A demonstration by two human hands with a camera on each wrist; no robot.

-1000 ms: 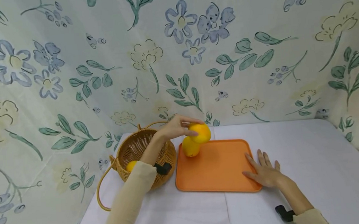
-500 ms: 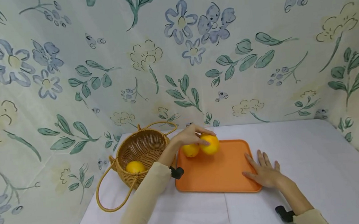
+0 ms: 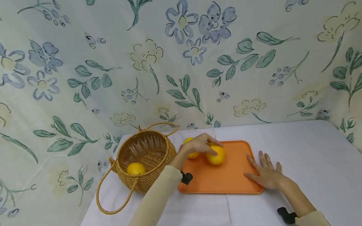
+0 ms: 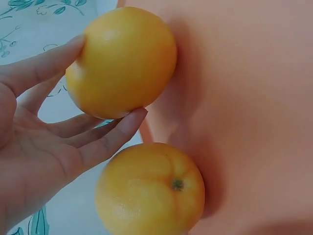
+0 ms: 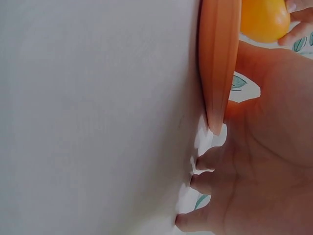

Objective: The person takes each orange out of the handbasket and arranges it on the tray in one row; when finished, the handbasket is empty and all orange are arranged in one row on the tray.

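Note:
My left hand holds an orange between thumb and fingers, close over the orange tray. In the left wrist view the held orange shows a smooth side, and a second orange with its stem end visible sits just below my fingers. That second orange is at the tray's back left corner, partly covered by my left hand. My right hand lies with fingers spread at the tray's right edge, thumb and index over the rim.
A wicker basket with two handles stands left of the tray, holding one orange. My left sleeve passes in front of the basket. White cloth covers the table, and a floral curtain hangs behind.
My left hand has carried the held orange right and down, from over the tray's back left towards its middle. The right hand has stayed put.

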